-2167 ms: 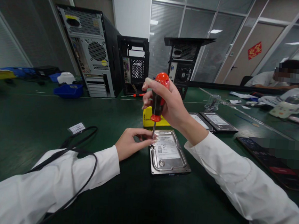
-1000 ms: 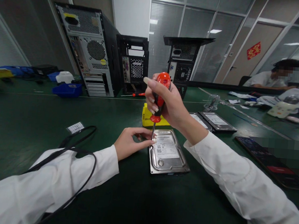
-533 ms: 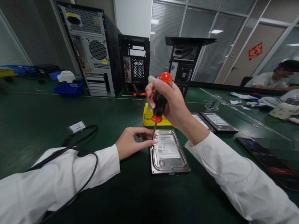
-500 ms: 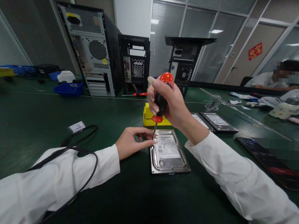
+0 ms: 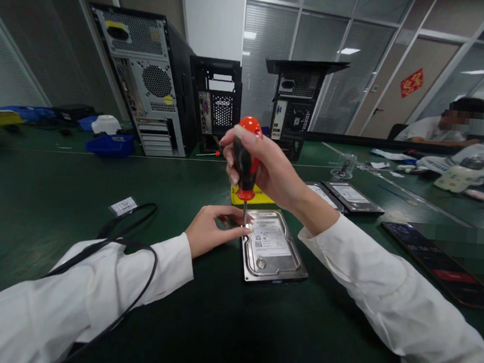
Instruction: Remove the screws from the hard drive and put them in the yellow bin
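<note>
The right hand (image 5: 268, 169) is wrapped round the red-and-black screwdriver (image 5: 245, 159), upright over the near corner of the hard drive (image 5: 273, 246) lying flat beneath it; the left hand (image 5: 209, 236) pinches the shaft by the tip; keeping it plumb should stop the bit slipping.
</note>
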Motion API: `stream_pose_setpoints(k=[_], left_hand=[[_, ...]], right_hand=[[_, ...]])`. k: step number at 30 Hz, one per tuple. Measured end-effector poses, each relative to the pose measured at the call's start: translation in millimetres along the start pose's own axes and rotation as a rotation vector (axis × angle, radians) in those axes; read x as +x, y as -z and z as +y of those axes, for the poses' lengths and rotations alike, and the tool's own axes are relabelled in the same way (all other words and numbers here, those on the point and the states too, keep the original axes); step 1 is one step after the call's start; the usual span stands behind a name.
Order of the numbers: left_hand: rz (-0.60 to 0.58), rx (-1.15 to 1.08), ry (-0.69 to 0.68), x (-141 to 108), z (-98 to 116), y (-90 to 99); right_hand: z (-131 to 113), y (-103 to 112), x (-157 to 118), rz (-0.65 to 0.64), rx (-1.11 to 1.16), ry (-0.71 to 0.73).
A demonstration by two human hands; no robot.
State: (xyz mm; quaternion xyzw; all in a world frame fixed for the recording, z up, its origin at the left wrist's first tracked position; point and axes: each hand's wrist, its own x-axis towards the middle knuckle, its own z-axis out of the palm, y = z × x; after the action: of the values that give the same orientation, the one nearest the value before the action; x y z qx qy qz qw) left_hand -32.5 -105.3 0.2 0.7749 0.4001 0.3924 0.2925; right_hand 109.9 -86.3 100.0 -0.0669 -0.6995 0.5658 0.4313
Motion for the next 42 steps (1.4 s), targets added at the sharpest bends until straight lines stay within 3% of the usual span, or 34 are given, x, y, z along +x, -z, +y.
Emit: stream_pose_setpoints(k=[4,8,12,15,20,24,27,31,42], left_hand=[[0.012,0.011,-0.001,3.5,-0.3,6.9],[0.059,0.007,-0.113,7.5,7.0,19.5],[0.25,0.015,-0.086,13.2,6.0,32.8],[0.364,0.103,0.043,21.4,-10.6,36.1],[0.272,0.35,0.129,38.6,-42.0,23.6],[0.22,0.46,0.074,48.1,-48.3,13.6],[0.218,0.469,0.037,52.0,-47.5,12.2],[0.229,0.465,0.031,54.6,-47.9,14.3],[0.223,0.423,0.018,55.7,-53.9,12.9]], right_hand=[[-13.0,7.0,2.6,0.018,-0.036,-0.018],[-51.4,27.2,3.0,0.313,-0.01,0.165],[-89.5,67.5,-11.6,0.592,-0.174,0.275],[-93.7,104.8,-27.4,0.685,-0.458,0.11],[-52.0,146.9,-39.2,0.689,-0.531,-0.388],[-7.1,151.7,-39.6,0.618,-0.61,-0.719],[15.6,145.5,-41.5,0.532,-0.697,-0.881],[31.3,140.2,-42.9,0.46,-0.877,-0.998],[52.1,141.7,-54.1,0.19,-1.31,-1.086]])
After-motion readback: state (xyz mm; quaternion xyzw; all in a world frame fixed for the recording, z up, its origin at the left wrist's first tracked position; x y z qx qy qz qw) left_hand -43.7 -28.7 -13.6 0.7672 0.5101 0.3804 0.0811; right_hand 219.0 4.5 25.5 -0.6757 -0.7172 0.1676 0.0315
